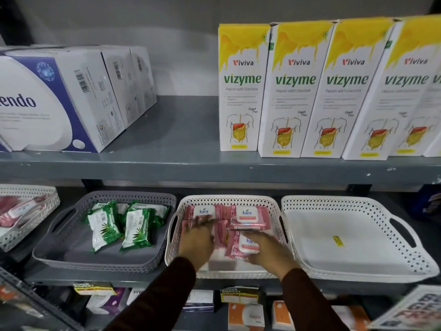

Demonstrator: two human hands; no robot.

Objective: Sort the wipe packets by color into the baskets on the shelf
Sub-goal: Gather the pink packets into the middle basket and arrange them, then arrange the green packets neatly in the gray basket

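Several pink "kara" wipe packets (247,217) lie in the middle white basket (229,199). My left hand (196,240) rests flat on the packets at the basket's left side, fingers spread. My right hand (267,252) lies over the front right pink packet (243,244), its fingers on the packet's edge. Green wipe packets (136,226) stand leaning in the grey basket (71,256) to the left. To the right sits a white basket (358,240) that holds only a small yellow label.
Another white basket (28,225) with pink packets sits at the far left. The upper shelf (186,163) carries white-blue boxes (71,96) and tall yellow-white vizyme cartons (293,91). Boxes fill the shelf below.
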